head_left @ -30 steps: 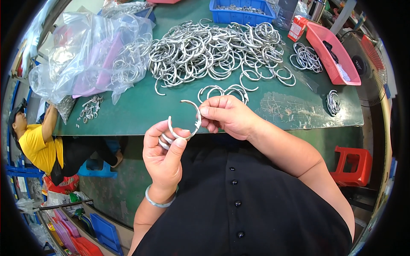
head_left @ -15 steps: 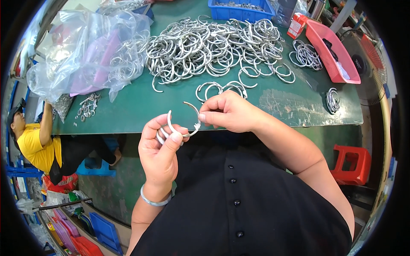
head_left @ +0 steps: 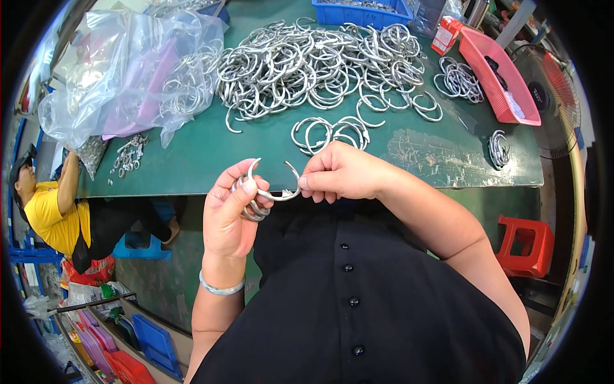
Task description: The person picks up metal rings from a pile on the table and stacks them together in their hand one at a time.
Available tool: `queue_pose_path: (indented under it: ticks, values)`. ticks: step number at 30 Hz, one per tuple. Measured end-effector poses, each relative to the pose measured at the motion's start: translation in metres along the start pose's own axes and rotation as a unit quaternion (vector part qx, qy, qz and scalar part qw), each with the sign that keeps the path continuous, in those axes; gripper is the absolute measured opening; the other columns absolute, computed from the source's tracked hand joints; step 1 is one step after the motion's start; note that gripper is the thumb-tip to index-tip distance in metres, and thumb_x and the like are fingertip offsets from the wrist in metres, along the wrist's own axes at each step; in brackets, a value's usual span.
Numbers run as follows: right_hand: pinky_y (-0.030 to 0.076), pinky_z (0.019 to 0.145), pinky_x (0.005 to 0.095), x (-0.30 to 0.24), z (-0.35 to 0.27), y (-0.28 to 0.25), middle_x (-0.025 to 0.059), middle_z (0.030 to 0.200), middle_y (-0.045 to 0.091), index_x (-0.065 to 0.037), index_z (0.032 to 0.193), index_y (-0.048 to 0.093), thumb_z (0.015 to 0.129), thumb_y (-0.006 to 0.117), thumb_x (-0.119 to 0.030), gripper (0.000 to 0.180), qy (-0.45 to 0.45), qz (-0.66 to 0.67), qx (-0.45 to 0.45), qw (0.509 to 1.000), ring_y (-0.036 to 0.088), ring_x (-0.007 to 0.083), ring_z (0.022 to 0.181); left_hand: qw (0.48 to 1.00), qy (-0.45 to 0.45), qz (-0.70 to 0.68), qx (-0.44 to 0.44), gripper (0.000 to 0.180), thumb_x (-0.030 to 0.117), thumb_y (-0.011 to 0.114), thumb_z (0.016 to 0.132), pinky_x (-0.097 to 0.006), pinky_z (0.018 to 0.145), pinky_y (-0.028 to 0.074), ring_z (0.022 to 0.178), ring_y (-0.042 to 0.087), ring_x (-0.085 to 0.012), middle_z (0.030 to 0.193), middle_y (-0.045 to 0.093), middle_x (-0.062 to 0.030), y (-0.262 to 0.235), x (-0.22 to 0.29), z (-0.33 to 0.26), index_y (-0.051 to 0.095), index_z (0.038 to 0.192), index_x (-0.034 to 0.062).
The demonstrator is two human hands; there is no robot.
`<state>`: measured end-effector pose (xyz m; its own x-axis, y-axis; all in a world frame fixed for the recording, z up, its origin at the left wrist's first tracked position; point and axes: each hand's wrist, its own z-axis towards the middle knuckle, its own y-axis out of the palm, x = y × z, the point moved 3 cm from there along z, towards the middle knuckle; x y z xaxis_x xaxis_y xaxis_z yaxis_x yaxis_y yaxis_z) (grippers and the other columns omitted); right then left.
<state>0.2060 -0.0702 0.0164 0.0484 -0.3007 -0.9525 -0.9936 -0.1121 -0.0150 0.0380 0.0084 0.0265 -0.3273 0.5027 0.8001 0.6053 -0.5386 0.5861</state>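
Observation:
My left hand (head_left: 227,211) is closed round several silver-coloured metal bangles (head_left: 257,214) just past the table's near edge. One open bangle (head_left: 275,198) stands out from its fingertips, its gap facing the table. My right hand (head_left: 342,171) pinches the right side of that same bangle between thumb and fingers. A small whitish bit shows on the bangle's lower curve; I cannot make out what it is. Beyond my right hand lies a small group of bangles (head_left: 313,131), and behind it a large heap of them (head_left: 294,70).
A clear plastic bag (head_left: 77,115) and small metal parts (head_left: 131,153) lie at left. A blue bin (head_left: 364,18), pink basket (head_left: 521,96) and fan (head_left: 556,96) stand farther off. Red stool (head_left: 527,246) at right; a person in yellow (head_left: 51,217) sits at left.
Both hands still hold the same open bangle. It has turned so its gap faces the table. My left hand has shifted slightly left, its wrist turning.

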Motion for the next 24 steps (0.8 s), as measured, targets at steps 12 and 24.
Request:
queue_pose_path:
  ticks: [12,24]
  values:
    - [0.04,0.047,0.0178,0.0,-0.004,0.002,0.0005,0.06,0.058,-0.002,0.075,0.064,0.082,0.056,-0.021,0.022,0.008,0.019,-0.006,1.0,0.05,0.0049,0.051,1.0,-0.018,-0.02,-0.011,0.028,0.007,0.055,0.082,-0.025,0.061,0.049,0.066,0.058,-0.013,0.08,0.06,-0.0071,-0.004,-0.002,0.0,0.049,0.108,-0.0004]
    - [0.039,0.054,0.0183,-0.002,-0.009,0.002,-0.0018,0.069,0.057,-0.002,0.085,0.061,0.076,0.064,-0.009,0.012,-0.144,-0.076,0.09,0.983,0.048,0.0028,0.06,0.993,-0.074,-0.089,-0.017,0.028,0.008,0.052,0.082,-0.026,0.06,0.047,0.067,0.055,-0.0137,0.08,0.056,-0.0054,-0.018,-0.012,0.009,0.048,0.109,-0.0008]
